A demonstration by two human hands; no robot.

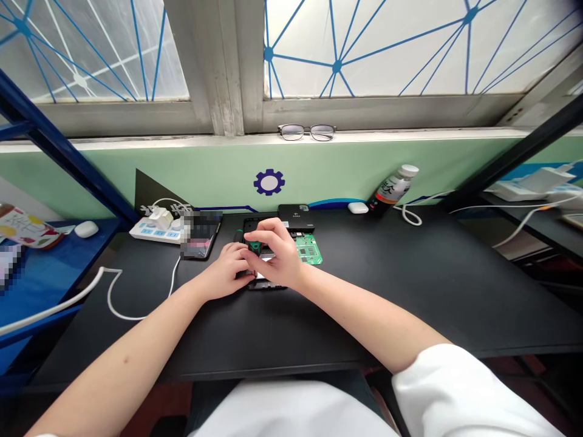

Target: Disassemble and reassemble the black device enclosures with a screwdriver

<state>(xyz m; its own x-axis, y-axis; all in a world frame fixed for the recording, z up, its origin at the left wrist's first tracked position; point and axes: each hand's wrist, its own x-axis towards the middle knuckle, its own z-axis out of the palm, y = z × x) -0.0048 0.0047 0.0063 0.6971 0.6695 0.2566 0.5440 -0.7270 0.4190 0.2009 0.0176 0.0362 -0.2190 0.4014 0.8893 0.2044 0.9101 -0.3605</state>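
Both my hands are together over an opened black device casing (266, 286) on the desk. My right hand (283, 254) is bent above it, with thumb and fingers curled round a green-and-black screwdriver (255, 247); its tip is hidden. My left hand (228, 271) lies at the casing's left side, its fingers curled against the edge. Beyond the left fingertips is a dark green handle-like piece (239, 235), partly covered. A green circuit board (310, 249) lies right of my right hand. Behind it sits a black box (297, 217).
At left are a white power strip (152, 232) with plugs, a phone-like dark slab (209, 235) and a white cable (122, 314). A bottle (392, 189) and small white case (357, 207) stand by the wall. Glasses (307, 132) rest on the sill. Blue posts flank the black desk (387, 267).
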